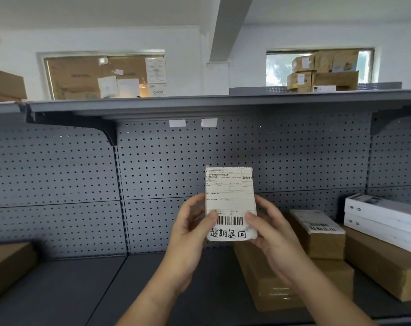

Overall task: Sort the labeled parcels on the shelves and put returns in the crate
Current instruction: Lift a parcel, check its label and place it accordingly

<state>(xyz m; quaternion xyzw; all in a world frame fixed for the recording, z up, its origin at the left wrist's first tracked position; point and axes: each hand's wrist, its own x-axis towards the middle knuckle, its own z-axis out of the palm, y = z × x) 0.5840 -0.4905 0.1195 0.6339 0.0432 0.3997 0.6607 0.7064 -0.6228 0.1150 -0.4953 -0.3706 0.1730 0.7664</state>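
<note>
A small parcel (230,196) with a white shipping label, a barcode and handwritten characters is held upright in front of the grey pegboard shelf. My left hand (190,229) grips its lower left edge, thumb on the label. My right hand (272,234) grips its lower right edge, thumb beside the barcode. On the shelf to the right, a brown parcel (317,234) with a similar handwritten label lies on top of a flat cardboard box (270,288). No crate is in view.
A large brown box (385,269) carries two white boxes (383,220) at the far right. Another brown box (6,267) sits at the shelf's left edge. The grey shelf deck (105,290) runs between them. An upper shelf (223,102) overhangs; cartons (322,71) stand behind it.
</note>
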